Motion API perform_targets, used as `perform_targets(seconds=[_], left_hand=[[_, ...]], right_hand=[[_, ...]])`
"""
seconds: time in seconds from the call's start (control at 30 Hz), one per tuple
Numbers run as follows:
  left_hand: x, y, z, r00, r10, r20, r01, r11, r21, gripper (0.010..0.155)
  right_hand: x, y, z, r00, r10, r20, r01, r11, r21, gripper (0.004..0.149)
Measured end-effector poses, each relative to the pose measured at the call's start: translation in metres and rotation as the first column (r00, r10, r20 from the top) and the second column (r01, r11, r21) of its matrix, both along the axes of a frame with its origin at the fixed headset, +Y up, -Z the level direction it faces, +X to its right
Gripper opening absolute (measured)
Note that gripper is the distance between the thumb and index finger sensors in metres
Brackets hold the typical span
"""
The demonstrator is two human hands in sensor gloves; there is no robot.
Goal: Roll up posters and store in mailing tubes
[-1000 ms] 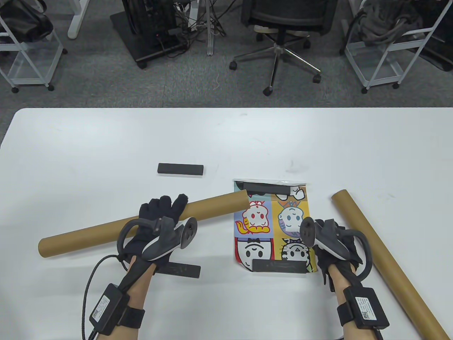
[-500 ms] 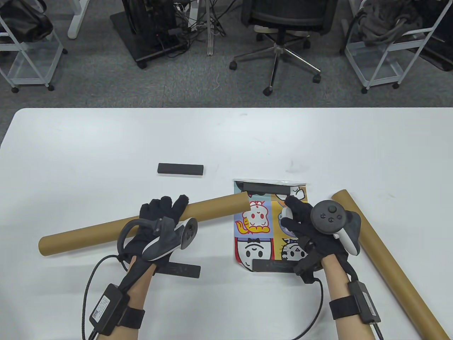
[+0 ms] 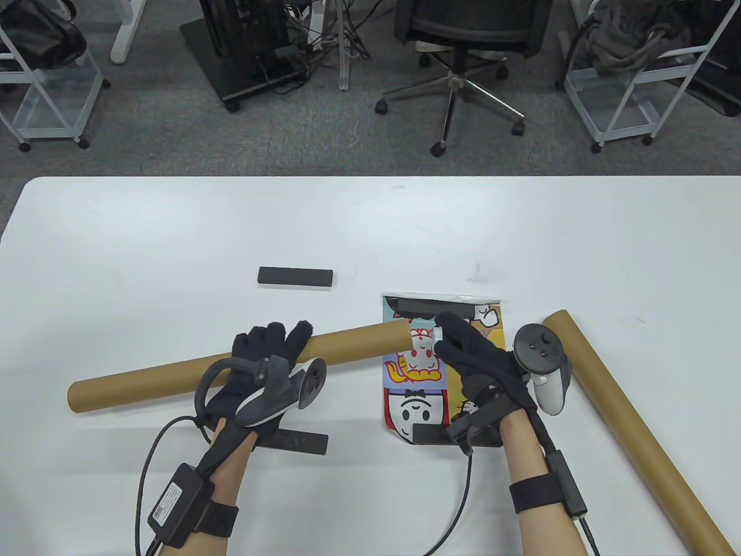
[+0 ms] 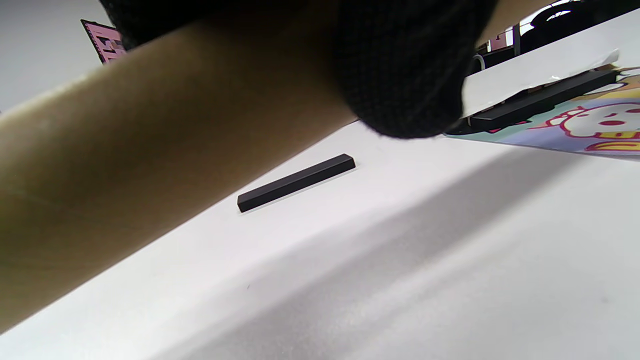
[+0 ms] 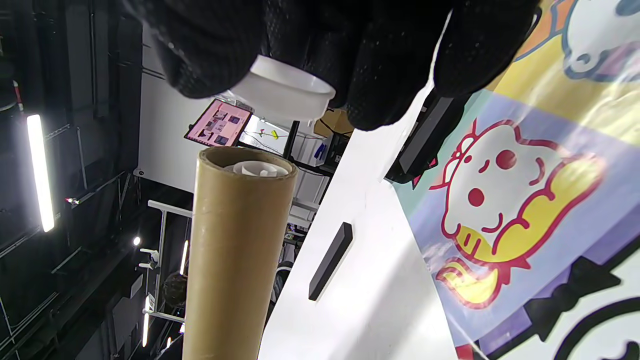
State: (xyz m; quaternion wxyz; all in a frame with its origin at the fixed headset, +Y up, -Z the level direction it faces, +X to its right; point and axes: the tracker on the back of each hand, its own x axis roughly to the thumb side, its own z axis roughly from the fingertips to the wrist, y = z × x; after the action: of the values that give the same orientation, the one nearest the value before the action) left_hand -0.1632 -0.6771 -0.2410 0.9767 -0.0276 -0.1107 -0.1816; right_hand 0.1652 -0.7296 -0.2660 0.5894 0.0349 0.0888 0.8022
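My left hand (image 3: pixel 272 347) grips a long brown mailing tube (image 3: pixel 173 370) that lies slanted across the table; its fingers (image 4: pixel 400 65) curl over the tube (image 4: pixel 150 150). The tube's open end (image 5: pixel 245 170) shows a white roll inside. Just right of that end, my right hand (image 3: pixel 457 339) pinches a white plastic end cap (image 5: pixel 282 92), a short gap from the opening. Under this hand a colourful cartoon poster (image 3: pixel 414 376) lies flat, with black bars on its top edge (image 3: pixel 417 306) and bottom edge (image 3: pixel 431 434).
A second brown tube (image 3: pixel 631 428) lies slanted at the right, running to the table's front edge. One loose black bar (image 3: pixel 295 277) lies left of the poster, another (image 3: pixel 301 443) under my left wrist. Chairs and carts stand beyond the far edge.
My right hand has turned palm down and moved up and left over the poster to the tube's open end, with the white cap in its fingers. The tube has shifted slightly right.
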Motion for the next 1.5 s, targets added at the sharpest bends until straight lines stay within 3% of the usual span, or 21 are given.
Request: perform_targets(seconds=[0.6, 0.9, 1.2, 1.37, 1.5], left_hand=[[0.011, -0.006, 0.004, 0.999, -0.022, 0.037, 0.023, 1.000, -0.020, 0.087], [0.012, -0.007, 0.004, 0.999, -0.002, 0.054, 0.003, 1.000, -0.027, 0.087], [0.017, -0.007, 0.006, 0.998, -0.012, 0.065, 0.014, 0.999, -0.028, 0.088], [0.021, -0.003, 0.009, 0.998, -0.003, 0.063, 0.003, 1.000, -0.009, 0.087], [0.017, -0.002, 0.008, 0.997, 0.030, 0.070, -0.031, 0.999, 0.019, 0.087]], right_hand=[[-0.016, -0.002, 0.001, 0.996, 0.044, -0.084, -0.044, 0.999, 0.001, 0.066], [-0.016, -0.001, 0.001, 0.998, 0.037, -0.054, -0.036, 0.999, 0.020, 0.065], [-0.031, 0.006, 0.008, 0.990, 0.132, -0.040, -0.129, 0.990, 0.063, 0.060], [-0.060, 0.008, 0.018, 0.970, 0.214, -0.114, -0.200, 0.972, 0.120, 0.089], [-0.061, 0.011, 0.018, 0.969, 0.205, -0.138, -0.187, 0.973, 0.135, 0.091]])
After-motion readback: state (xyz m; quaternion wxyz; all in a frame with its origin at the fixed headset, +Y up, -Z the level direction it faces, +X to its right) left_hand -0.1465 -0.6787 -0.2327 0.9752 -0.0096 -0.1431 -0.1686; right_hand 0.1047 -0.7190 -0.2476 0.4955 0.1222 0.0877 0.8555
